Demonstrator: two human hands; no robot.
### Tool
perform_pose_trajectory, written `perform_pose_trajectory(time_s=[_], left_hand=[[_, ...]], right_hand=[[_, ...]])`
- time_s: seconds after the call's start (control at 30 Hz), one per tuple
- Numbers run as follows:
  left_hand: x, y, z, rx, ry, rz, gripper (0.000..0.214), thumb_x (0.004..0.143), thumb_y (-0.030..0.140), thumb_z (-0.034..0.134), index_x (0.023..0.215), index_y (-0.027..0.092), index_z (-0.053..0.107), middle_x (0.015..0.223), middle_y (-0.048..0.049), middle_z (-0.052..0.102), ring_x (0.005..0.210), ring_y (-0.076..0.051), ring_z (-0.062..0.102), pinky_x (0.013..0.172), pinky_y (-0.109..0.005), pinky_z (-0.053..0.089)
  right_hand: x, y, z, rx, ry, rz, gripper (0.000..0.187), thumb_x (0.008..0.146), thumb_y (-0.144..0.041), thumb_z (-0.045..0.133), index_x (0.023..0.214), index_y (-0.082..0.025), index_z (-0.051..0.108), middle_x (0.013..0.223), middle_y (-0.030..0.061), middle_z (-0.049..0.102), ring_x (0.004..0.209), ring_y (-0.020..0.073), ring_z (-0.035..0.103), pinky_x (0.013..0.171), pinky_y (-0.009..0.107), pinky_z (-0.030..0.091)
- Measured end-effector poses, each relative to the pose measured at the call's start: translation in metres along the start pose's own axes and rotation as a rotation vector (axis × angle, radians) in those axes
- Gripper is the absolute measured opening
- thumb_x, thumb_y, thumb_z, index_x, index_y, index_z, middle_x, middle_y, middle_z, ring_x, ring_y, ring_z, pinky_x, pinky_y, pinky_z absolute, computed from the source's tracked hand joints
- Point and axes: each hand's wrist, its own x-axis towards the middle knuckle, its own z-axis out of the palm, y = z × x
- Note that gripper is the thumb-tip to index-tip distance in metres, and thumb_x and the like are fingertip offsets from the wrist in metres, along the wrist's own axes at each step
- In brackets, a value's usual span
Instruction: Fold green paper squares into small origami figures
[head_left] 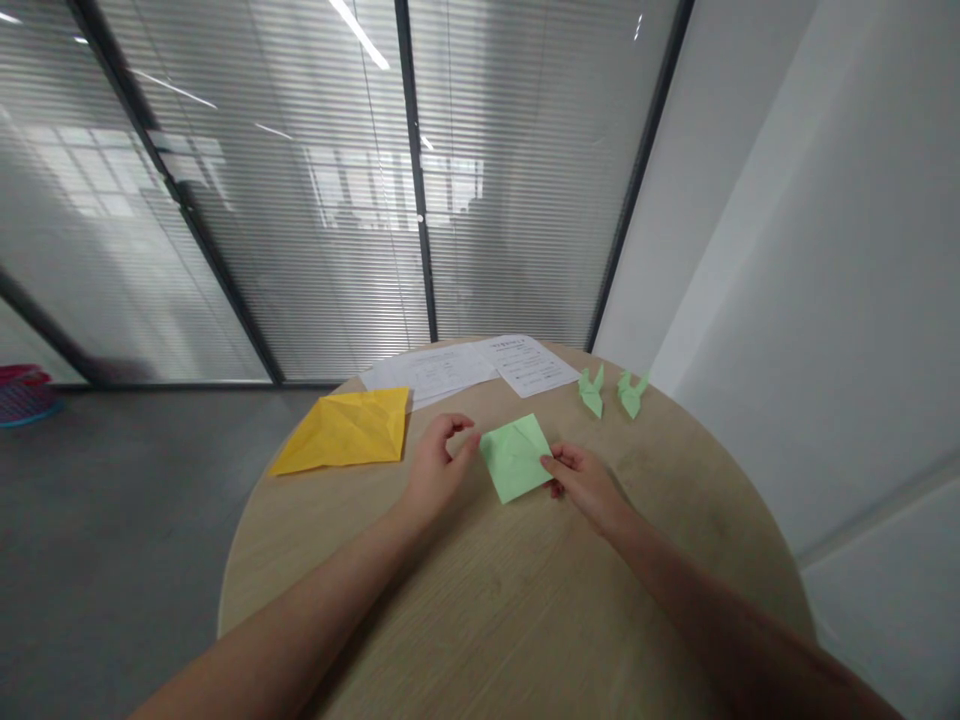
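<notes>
A light green folded paper square (516,455) lies on the round wooden table (480,600). My right hand (585,482) pinches the paper's right edge between thumb and fingers. My left hand (439,462) rests just left of the paper with its fingers curled, the fingertips touching or nearly touching the paper's left corner; whether it grips the paper I cannot make out.
A creased yellow paper sheet (346,430) lies at the table's left. Two white printed sheets (480,368) lie at the far edge. Two small green folded paper figures (611,392) stand at the far right. Glass partitions with blinds stand behind the table; a white wall is to the right.
</notes>
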Motion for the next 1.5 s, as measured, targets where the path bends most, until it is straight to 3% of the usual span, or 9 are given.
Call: perform_pose_trajectory(time_s=[0.1,0.3,0.47,0.67,0.83,0.97,1.13,1.3,1.5], left_hand=[[-0.001,0.001,0.002,-0.123,-0.115,0.001,0.014,0.084,0.028,0.061,0.091,0.021,0.07,0.121,-0.0097,0.059,0.118,-0.023,0.053,0.099,-0.042,0.043],[-0.004,0.006,0.007,-0.412,-0.273,-0.218,0.02,0.079,0.032,0.068,0.096,0.022,0.074,0.142,-0.0103,0.049,0.128,-0.027,0.048,0.101,-0.044,0.043],[-0.005,0.0,0.01,-0.493,-0.392,-0.245,0.02,0.077,0.032,0.071,0.092,0.019,0.075,0.123,-0.0098,0.065,0.108,-0.023,0.061,0.095,-0.039,0.046],[-0.006,-0.008,0.011,-0.32,-0.412,-0.306,0.024,0.08,0.029,0.066,0.1,0.019,0.074,0.09,-0.0051,0.072,0.08,-0.019,0.063,0.075,-0.032,0.049],[-0.006,0.0,0.006,-0.341,-0.448,-0.369,0.028,0.079,0.021,0.06,0.104,0.017,0.073,0.088,-0.0053,0.071,0.075,-0.016,0.061,0.072,-0.03,0.048],[-0.004,0.005,0.003,-0.498,-0.516,-0.406,0.039,0.072,0.014,0.061,0.11,0.017,0.07,0.097,-0.0057,0.071,0.079,-0.016,0.062,0.076,-0.031,0.05],[-0.005,0.004,0.002,-0.563,-0.653,-0.327,0.053,0.071,0.017,0.069,0.123,0.019,0.06,0.1,-0.0069,0.07,0.084,-0.018,0.064,0.08,-0.034,0.05],[-0.007,0.008,0.002,-0.211,-0.623,-0.121,0.041,0.074,0.023,0.071,0.114,0.02,0.066,0.098,-0.0067,0.067,0.079,-0.018,0.063,0.073,-0.032,0.051],[-0.009,0.008,0.002,-0.124,-0.585,-0.052,0.039,0.076,0.029,0.071,0.114,0.021,0.067,0.095,-0.0052,0.067,0.076,-0.016,0.062,0.071,-0.03,0.051]], right_hand=[[-0.001,-0.003,0.001,0.031,0.002,-0.002,0.023,0.078,-0.042,0.063,0.081,-0.019,0.06,0.065,-0.0002,0.058,0.051,0.0111,0.048,0.049,0.024,0.036],[-0.002,-0.004,0.002,0.04,0.003,-0.027,0.023,0.078,-0.041,0.064,0.082,-0.019,0.062,0.07,0.0015,0.062,0.054,0.0118,0.05,0.051,0.025,0.038],[-0.002,-0.001,0.003,0.062,-0.03,-0.01,0.024,0.076,-0.038,0.066,0.092,-0.02,0.062,0.08,0.0032,0.068,0.062,0.0134,0.057,0.055,0.025,0.043],[-0.002,-0.002,0.004,0.055,-0.027,-0.031,0.035,0.076,-0.033,0.067,0.108,-0.024,0.058,0.075,0.0003,0.065,0.066,0.0156,0.06,0.058,0.026,0.046],[-0.004,-0.004,0.004,0.068,-0.026,-0.115,0.045,0.078,-0.033,0.065,0.121,-0.028,0.054,0.076,-0.0005,0.064,0.069,0.0168,0.062,0.063,0.028,0.048],[-0.005,-0.005,0.005,0.092,-0.04,-0.125,0.035,0.078,-0.035,0.064,0.112,-0.026,0.06,0.091,0.003,0.068,0.078,0.0178,0.063,0.067,0.03,0.05],[-0.004,-0.002,0.002,0.064,0.012,-0.079,0.025,0.076,-0.037,0.066,0.097,-0.022,0.068,0.082,0.0029,0.068,0.072,0.0172,0.061,0.066,0.03,0.05],[-0.001,0.001,0.001,0.174,0.04,-0.021,0.028,0.073,-0.035,0.069,0.097,-0.021,0.069,0.088,0.0048,0.069,0.076,0.0186,0.063,0.07,0.034,0.053],[-0.002,0.001,0.002,0.149,0.05,-0.017,0.03,0.072,-0.035,0.071,0.098,-0.02,0.07,0.086,0.0049,0.07,0.076,0.0192,0.064,0.072,0.035,0.053]])
